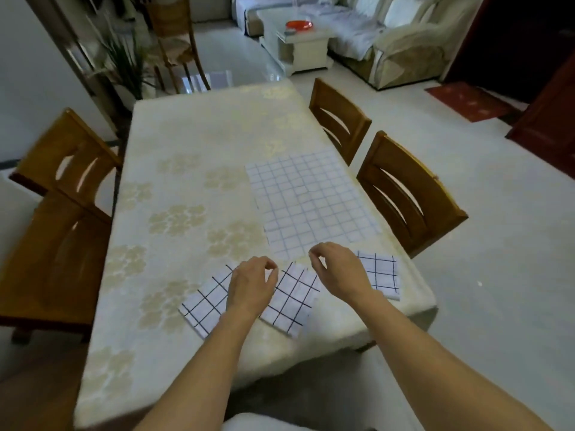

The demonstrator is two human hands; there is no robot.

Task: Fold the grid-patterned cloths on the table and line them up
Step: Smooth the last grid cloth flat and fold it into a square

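While the long surface (186, 135) under its cream flowered cover runs away beyond both hands, the work itself sits at the near end.

Biggest of the task's things is the unfolded cloth (311, 203). It lies flat just past the fingertips, a little toward the right hand's side. I would guess it lies spread like that so its near edge can be picked up for folding.

Three smaller pieces, already folded, lie closer in:
- The left folded cloth (205, 303) sits partly beneath the left hand (252, 284), turned at an angle.
- The middle folded cloth (292, 300) lies between the two hands, also skewed.
- The right folded cloth (381, 272) lies just outside the right hand (339, 272), squarer to the surface's edge.

They are near one another but not in a tidy row, so the lining-up looks unfinished to me.

Both hands hover apart with fingers loosely curled and thumbs close to forefingers, gripping nothing that I can make out. The right hand is poised over the near edge of the unfolded cloth, the left just short of it.
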